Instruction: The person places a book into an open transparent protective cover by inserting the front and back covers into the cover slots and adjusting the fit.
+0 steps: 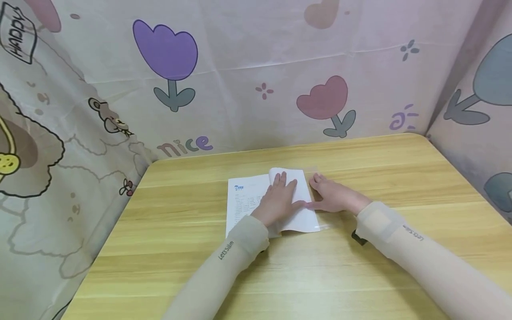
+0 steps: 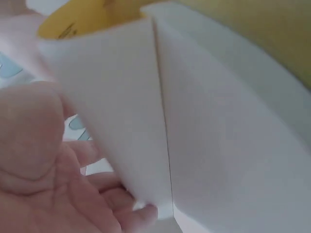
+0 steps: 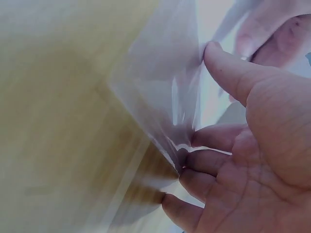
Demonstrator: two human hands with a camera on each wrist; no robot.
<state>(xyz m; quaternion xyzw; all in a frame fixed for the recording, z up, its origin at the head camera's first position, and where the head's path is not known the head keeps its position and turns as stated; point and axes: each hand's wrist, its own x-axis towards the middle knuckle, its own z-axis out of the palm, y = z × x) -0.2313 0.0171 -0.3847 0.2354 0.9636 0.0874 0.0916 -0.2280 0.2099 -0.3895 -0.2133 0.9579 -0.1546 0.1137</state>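
An open booklet (image 1: 245, 191) lies on the table, with a printed left page and a blank white page (image 1: 306, 220) on the right. My left hand (image 1: 278, 200) rests on the blank page, fingers extended; in the left wrist view that page (image 2: 112, 87) bows up from the fold beside the fingers (image 2: 141, 218). A clear plastic film (image 3: 155, 82) sticks out past the page's right edge. At that edge my right hand (image 1: 334, 194) touches the film with its fingertips, thumb and fingers spread apart. The two thumbs nearly meet in the head view.
The wood-grain table (image 1: 168, 266) extends around the booklet on all sides. Behind it and at both sides hangs a patterned curtain (image 1: 240, 53) with flowers and bears. Beige sleeves (image 1: 208, 284) cover both forearms.
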